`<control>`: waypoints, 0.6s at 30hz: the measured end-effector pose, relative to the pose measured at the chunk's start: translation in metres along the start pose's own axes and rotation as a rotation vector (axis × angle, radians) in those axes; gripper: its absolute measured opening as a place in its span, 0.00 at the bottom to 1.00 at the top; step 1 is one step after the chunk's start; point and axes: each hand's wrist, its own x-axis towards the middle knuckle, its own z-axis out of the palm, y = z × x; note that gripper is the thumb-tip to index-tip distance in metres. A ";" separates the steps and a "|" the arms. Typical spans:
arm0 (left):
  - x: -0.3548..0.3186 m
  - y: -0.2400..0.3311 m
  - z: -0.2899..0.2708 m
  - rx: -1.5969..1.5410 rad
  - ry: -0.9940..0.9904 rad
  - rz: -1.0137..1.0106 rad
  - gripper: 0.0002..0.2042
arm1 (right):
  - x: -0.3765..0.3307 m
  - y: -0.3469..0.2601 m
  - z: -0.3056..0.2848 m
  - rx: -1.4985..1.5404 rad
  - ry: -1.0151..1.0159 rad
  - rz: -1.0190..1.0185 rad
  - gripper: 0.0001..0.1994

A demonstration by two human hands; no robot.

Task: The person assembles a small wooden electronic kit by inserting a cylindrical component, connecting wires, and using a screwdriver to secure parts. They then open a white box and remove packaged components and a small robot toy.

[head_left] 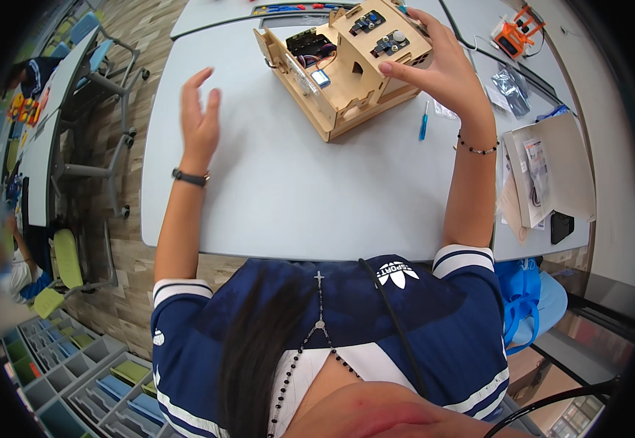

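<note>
A wooden model house [376, 98] of thin interlocking panels stands at the far side of the table. Its left part has no roof and shows wires and a small blue-and-white part [320, 78] inside. Two dark sensor boards [390, 44] sit on the sloped panel at its right. My right hand [445, 69] grips the house's right side, thumb on the near edge and fingers over the far edge. To the left of the house, my left hand [200, 120] hangs above the table, empty, fingers apart.
A blue screwdriver [424, 124] lies right of the house on the white table [295, 197]. At the right are an open cardboard box [565, 164], plastic bags [511, 91], a black phone-like object [562, 228] and an orange model [511, 40]. Chairs and other people are at left.
</note>
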 end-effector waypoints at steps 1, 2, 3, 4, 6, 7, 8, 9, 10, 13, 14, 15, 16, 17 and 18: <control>0.002 0.000 0.013 -0.080 -0.029 -0.062 0.19 | 0.001 0.002 0.000 0.006 -0.012 0.001 0.49; 0.005 -0.001 0.026 -0.161 -0.058 -0.127 0.21 | 0.002 0.004 0.003 0.016 -0.007 -0.018 0.48; 0.012 0.003 0.039 -0.266 -0.090 -0.226 0.23 | 0.003 0.006 0.003 0.021 0.002 -0.035 0.48; 0.019 0.005 0.050 -0.371 -0.122 -0.325 0.25 | 0.003 0.008 0.004 0.026 0.010 -0.052 0.48; 0.031 -0.003 0.065 -0.492 -0.248 -0.556 0.28 | 0.004 0.009 0.005 0.020 0.003 -0.039 0.48; 0.033 -0.011 0.071 -0.651 -0.325 -0.537 0.30 | 0.005 0.008 0.006 0.020 -0.002 -0.035 0.48; 0.034 -0.012 0.072 -0.634 -0.315 -0.542 0.30 | 0.005 0.008 0.005 0.030 -0.007 -0.037 0.48; 0.034 -0.014 0.073 -0.617 -0.302 -0.547 0.30 | 0.006 0.007 0.005 0.042 -0.012 -0.040 0.49; 0.035 -0.016 0.073 -0.598 -0.288 -0.554 0.31 | 0.007 0.006 0.005 0.055 -0.019 -0.045 0.49; 0.026 -0.006 0.064 -0.534 -0.264 -0.597 0.30 | 0.007 0.016 0.007 0.106 -0.003 -0.108 0.49; 0.021 -0.002 0.059 -0.535 -0.268 -0.588 0.30 | 0.008 0.020 0.009 0.125 0.006 -0.136 0.50; 0.016 0.004 0.053 -0.535 -0.270 -0.579 0.30 | 0.010 0.025 0.011 0.145 0.014 -0.166 0.50; 0.010 0.008 0.046 -0.536 -0.272 -0.570 0.30 | 0.010 0.027 0.014 0.165 0.023 -0.196 0.50; 0.005 0.010 0.040 -0.535 -0.286 -0.573 0.30 | 0.011 -0.007 -0.011 0.337 -0.194 0.029 0.48; -0.002 0.013 0.034 -0.528 -0.295 -0.572 0.30 | 0.010 -0.008 -0.015 0.295 -0.185 0.028 0.48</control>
